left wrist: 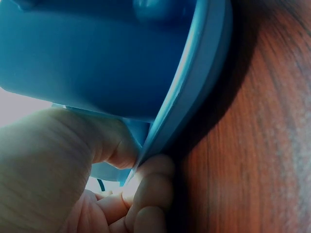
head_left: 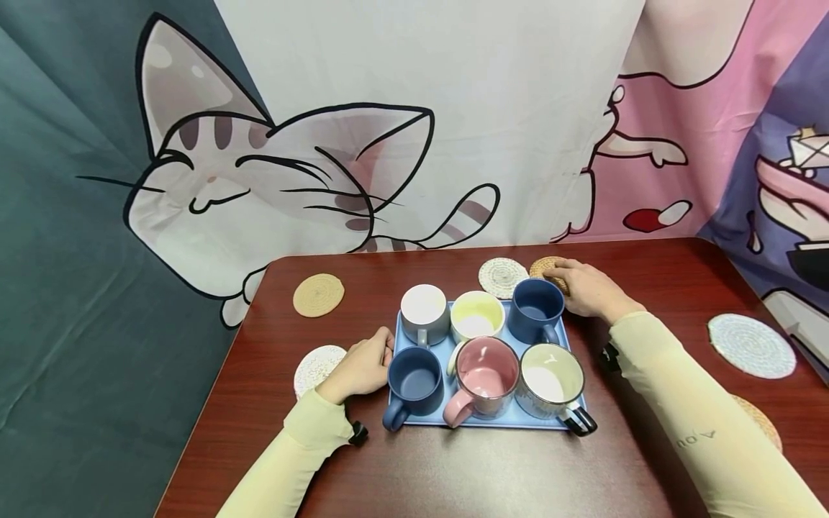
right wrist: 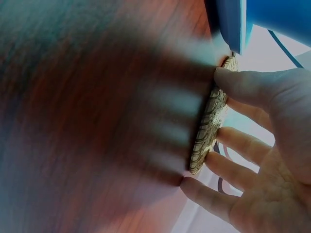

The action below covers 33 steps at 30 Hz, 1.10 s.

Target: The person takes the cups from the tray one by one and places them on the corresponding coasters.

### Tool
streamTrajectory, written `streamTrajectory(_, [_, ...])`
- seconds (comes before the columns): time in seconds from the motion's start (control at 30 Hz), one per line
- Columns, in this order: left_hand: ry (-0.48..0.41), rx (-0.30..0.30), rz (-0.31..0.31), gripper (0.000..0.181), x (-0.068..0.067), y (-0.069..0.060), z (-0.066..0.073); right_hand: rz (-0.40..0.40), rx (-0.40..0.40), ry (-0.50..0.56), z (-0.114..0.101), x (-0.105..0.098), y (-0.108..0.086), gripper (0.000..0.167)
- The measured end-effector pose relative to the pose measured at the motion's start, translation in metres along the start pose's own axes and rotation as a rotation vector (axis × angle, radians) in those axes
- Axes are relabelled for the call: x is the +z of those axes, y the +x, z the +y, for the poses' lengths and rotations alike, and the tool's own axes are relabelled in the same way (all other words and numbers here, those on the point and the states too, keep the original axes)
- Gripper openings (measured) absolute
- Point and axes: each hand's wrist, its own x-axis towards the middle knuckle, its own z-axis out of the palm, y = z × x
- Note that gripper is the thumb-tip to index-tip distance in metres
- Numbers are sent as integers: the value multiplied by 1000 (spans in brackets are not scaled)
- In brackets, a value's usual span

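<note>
A light blue tray (head_left: pixel 518 415) lies on the table with several mugs standing in it. My left hand (head_left: pixel 365 363) pinches the tray's left rim, thumb inside and fingers outside, as the left wrist view shows. Nearest to it is the dark blue mug (head_left: pixel 414 381) at the front left. Beyond the tray's back right corner, my right hand (head_left: pixel 589 291) touches a tan woven coaster (head_left: pixel 544 266) with its fingertips. In the right wrist view the fingers are spread and fairly straight over the coaster (right wrist: pixel 209 128), which lies flat. Another dark blue mug (head_left: pixel 534 309) stands just left of that hand.
The tray also bears a grey mug (head_left: pixel 424 316), a yellow-lined cup (head_left: pixel 478 316), a pink mug (head_left: pixel 486 374) and a white mug (head_left: pixel 550 378) with a black handle. Around it lie white coasters (head_left: pixel 502 277) (head_left: pixel 314 370), a tan coaster (head_left: pixel 319 295) and a pale coaster (head_left: pixel 751 345).
</note>
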Motion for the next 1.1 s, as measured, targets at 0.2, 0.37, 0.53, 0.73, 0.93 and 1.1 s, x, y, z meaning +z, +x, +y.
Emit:
streamTrajectory(0.2, [-2, 2, 0, 18, 0, 0, -1, 3, -4, -1, 0, 2, 1, 56])
streamTrajectory(0.37, [0, -2, 2, 18, 1, 0, -2, 7, 5, -4, -1, 1, 0, 57])
streamTrajectory(0.53, [8, -5, 5, 18, 2, 1, -3, 6, 15, -7, -2, 1, 0, 56])
streamTrajectory(0.73, [-8, 15, 15, 19, 3, 1, -5, 11, 12, -8, -1, 1, 0, 57])
streamTrajectory(0.93, [-39, 113, 60, 21, 12, 4, -19, 22, 23, 7, -1, 2, -1, 59])
streamTrajectory(1.1, [-35, 72, 45, 21, 7, 2, -12, 37, 30, 9, -2, 2, -3, 60])
